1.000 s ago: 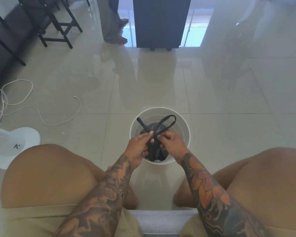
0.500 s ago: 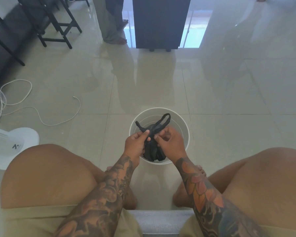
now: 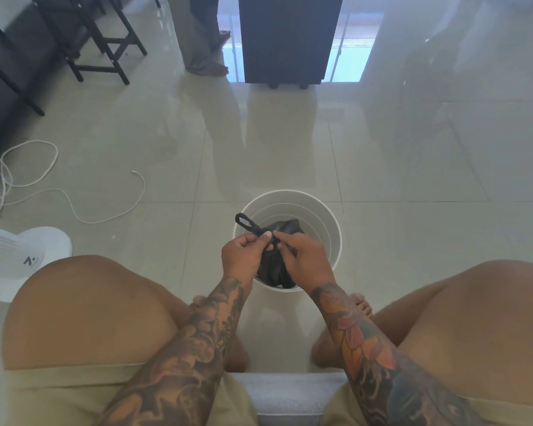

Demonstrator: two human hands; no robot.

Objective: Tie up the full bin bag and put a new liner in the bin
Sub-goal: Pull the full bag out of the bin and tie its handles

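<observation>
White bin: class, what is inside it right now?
A black bin bag sits inside the white bin; both hands pinch its neck. The bag's contents and the bin's bottom are covered.

We sit with the bin [image 3: 333, 235] on the floor [image 3: 382, 167] between our knees, the bin bag [image 3: 274, 265] inside it. Both our hands meet above the bin, left hand [image 3: 243, 256] beside right hand [image 3: 302, 256]. A fan [image 3: 19, 259] stands far left, a cable [image 3: 74, 204] behind it.
</observation>
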